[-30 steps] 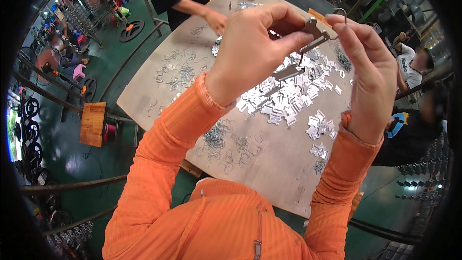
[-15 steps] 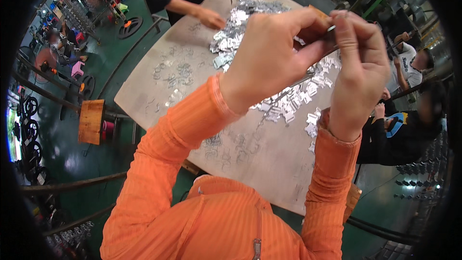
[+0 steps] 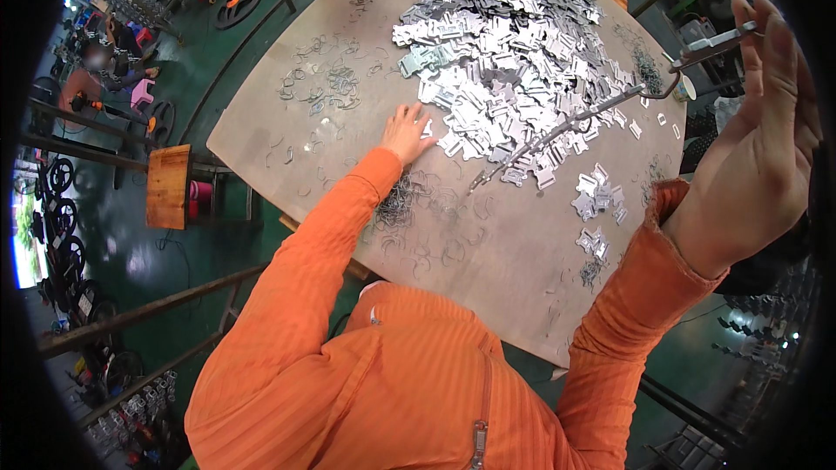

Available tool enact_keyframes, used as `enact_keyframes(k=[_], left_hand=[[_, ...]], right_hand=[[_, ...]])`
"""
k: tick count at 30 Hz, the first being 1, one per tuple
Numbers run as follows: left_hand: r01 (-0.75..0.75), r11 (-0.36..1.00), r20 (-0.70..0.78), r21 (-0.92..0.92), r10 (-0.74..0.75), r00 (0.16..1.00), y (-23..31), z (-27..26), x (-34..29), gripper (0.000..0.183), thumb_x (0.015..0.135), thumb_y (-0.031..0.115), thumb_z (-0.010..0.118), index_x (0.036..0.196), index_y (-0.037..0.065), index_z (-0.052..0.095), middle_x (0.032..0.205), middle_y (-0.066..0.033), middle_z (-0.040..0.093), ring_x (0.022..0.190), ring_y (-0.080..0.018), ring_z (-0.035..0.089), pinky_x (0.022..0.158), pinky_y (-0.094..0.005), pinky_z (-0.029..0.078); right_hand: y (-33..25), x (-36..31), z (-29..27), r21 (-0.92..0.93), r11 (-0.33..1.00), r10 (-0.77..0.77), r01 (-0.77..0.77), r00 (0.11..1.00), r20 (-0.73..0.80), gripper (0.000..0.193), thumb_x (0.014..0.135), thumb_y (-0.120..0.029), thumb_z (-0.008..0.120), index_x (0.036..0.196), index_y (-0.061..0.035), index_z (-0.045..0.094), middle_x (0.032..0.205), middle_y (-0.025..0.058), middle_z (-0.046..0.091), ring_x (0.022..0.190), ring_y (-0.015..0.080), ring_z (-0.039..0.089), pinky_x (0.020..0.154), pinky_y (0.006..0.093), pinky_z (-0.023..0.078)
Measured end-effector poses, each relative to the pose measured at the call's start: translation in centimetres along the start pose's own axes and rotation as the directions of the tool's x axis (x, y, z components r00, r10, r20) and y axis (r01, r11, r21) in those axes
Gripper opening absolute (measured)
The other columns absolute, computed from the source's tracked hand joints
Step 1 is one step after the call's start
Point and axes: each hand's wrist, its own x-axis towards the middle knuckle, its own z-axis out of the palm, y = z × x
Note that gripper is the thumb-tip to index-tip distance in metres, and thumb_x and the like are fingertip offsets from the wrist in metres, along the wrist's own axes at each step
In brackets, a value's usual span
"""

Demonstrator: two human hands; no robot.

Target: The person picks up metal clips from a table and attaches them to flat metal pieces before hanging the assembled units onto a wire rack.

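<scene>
My left hand (image 3: 405,135) rests low over the table at the near left edge of a heap of small flat silver metal plates (image 3: 496,78). Its fingers are spread, with one plate (image 3: 427,130) lying between thumb and forefinger. Raised at the far right, my right hand (image 3: 749,161) pinches the upper end of a hooked metal rod (image 3: 601,109) between thumb and fingers. The rod slants down to the left, in front of the heap, and small barbs line its lower part. What lies inside the right fingers is partly hidden.
Thin wire clips (image 3: 335,83) lie scattered on the table (image 3: 514,270), with a denser tangle (image 3: 396,204) beside my left forearm. Smaller plate groups (image 3: 596,194) lie at the right. A cup (image 3: 684,89) stands past the right edge; a wooden stool (image 3: 168,187) is at the left.
My hands, together high over the heap before, are now apart. The left has come down to the heap's edge; the right has moved far right with the rod. The view has tilted downward.
</scene>
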Motion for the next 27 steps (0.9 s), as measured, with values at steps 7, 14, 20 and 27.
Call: enact_keyframes(k=[7, 14, 20, 27], left_hand=[[0.023, 1.000, 0.182, -0.004, -0.022, 0.983, -0.9, 0.5, 1.8, 0.038, 0.083, 0.026, 0.065, 0.116, 0.009, 0.057, 0.102, -0.0097, 0.061, 0.096, -0.0319, 0.060, 0.072, -0.0429, 0.050], [0.407, 0.255, 0.278, -0.877, -0.422, 0.863, 3.6, -13.7, 11.9, 0.033, 0.084, 0.007, 0.068, 0.113, 0.001, 0.053, 0.095, -0.0134, 0.064, 0.083, -0.0240, 0.066, 0.067, -0.0311, 0.055], [-0.075, -0.442, -0.092, -0.894, 0.017, 0.996, 12.3, -31.6, 14.7, 0.021, 0.088, 0.004, 0.064, 0.109, 0.002, 0.059, 0.094, -0.0090, 0.066, 0.093, -0.0176, 0.065, 0.079, -0.0336, 0.057], [-0.407, -0.076, -0.409, -0.910, 0.012, 0.913, 18.0, -39.0, 12.0, 0.020, 0.087, 0.012, 0.068, 0.103, 0.000, 0.062, 0.092, -0.0082, 0.068, 0.078, -0.0134, 0.066, 0.075, -0.0273, 0.055]], right_hand=[[-0.1, 0.4, -0.3, 0.005, 1.000, -0.005, 0.005, 0.999, 0.041, 0.021, 0.094, -0.002, 0.052, 0.107, 0.0102, 0.063, 0.107, 0.0232, 0.066, 0.099, 0.0307, 0.066, 0.096, 0.0392, 0.050], [-1.5, 0.0, 0.6, 0.021, 1.000, 0.022, -0.021, 0.998, -0.051, 0.016, 0.092, -0.002, 0.057, 0.103, 0.0085, 0.063, 0.102, 0.0201, 0.067, 0.095, 0.0264, 0.066, 0.093, 0.0342, 0.050], [-3.7, -0.6, 2.1, 0.064, 0.994, 0.087, -0.085, 0.996, -0.035, 0.007, 0.091, -0.002, 0.060, 0.093, 0.0040, 0.063, 0.100, 0.0133, 0.066, 0.089, 0.0173, 0.065, 0.086, 0.0277, 0.050], [-4.5, -1.1, 2.6, 0.128, 0.971, 0.207, -0.201, 0.978, -0.035, 0.007, 0.087, 0.000, 0.066, 0.089, 0.0046, 0.061, 0.095, 0.0078, 0.065, 0.086, 0.0104, 0.060, 0.078, 0.0215, 0.048]])
